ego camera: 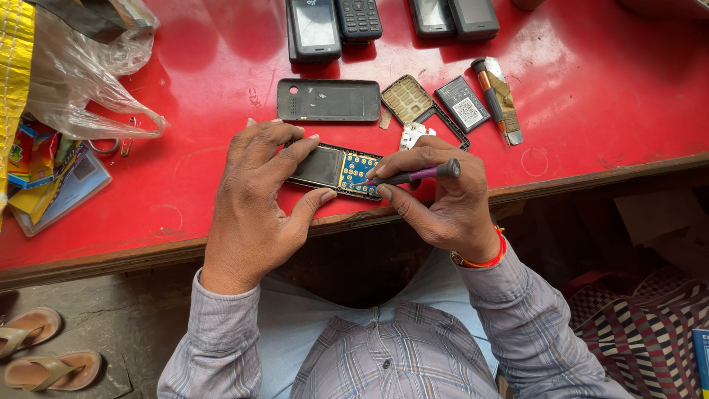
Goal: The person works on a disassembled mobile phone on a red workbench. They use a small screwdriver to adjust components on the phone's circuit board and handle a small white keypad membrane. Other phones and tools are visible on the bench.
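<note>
The right hand [443, 199] is clamped around a small screwdriver [413, 175], its purple and black shaft pinched between thumb and fingers, the tip pointing toward nine o'clock onto the opened phone [336, 170]. The left hand [258, 199] pins that phone to the red table [185, 185], fingers pressed on its dark screen end and thumb hooked on its near edge; the blue board with gold contacts shows between the hands. At twelve o'clock from the phone lies a black back cover [329, 100]. At one o'clock lie a keypad frame [408, 100], a battery [462, 103] and a taped knife [498, 100]. Four more phones [314, 29] line the far edge. At nine o'clock sits a clear plastic bag [81, 74].
</note>
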`<state>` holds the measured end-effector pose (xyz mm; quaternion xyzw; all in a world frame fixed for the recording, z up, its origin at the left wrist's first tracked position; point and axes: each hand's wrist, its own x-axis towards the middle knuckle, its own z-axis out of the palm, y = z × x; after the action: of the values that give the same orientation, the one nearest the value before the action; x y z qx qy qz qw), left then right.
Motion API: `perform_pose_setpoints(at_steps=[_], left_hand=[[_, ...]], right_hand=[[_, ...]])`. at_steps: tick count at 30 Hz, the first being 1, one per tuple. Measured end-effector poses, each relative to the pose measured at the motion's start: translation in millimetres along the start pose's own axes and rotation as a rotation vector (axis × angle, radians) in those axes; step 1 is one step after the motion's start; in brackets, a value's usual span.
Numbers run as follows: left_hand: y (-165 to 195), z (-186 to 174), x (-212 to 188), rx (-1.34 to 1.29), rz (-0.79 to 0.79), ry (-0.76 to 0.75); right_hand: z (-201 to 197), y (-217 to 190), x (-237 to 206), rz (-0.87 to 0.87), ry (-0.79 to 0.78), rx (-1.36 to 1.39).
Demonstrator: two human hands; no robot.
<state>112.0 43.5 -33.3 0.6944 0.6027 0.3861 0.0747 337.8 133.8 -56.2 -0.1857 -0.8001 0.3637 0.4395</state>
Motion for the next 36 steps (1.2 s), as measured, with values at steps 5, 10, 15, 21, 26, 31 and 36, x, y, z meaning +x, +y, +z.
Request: perform_pose_setpoints(at_steps=[5,10,15,21,26,31,36], left_hand=[[-0.3,0.1,0.8,0.010,0.010,0.002],[-0.9,0.0,0.6,-0.011,-0.012,-0.002],[-1.0,0.7,0.7,0.008,0.006,0.005],[-1.0,-0.9,0.5,0.007,0.001,0.003],[-0.9,0.2,1.1,0.013,0.004,0.003],[-0.4,0.7,1.0,0.019,0.001,0.003],[-0.1,0.2,1.2,0.005,-0.011,0.000]], right_hand=[[-0.6,0.4,2.1,-0.025,-0.013,-0.038],[0.0,-0.3,1.9,-0.011,-0.004,-0.005],[0.1,-0.1,0.8,0.013,0.007,-0.010],[0.1,0.7,0.9,-0.011,-0.001,-0.021],[-0.3,0.2,1.2,0.001,0.016,-0.004],[-0.8,-0.7,1.4,0.014,-0.002,0.000],[-1.5,0.1,2.5,-0.005,-0.002,-0.035]])
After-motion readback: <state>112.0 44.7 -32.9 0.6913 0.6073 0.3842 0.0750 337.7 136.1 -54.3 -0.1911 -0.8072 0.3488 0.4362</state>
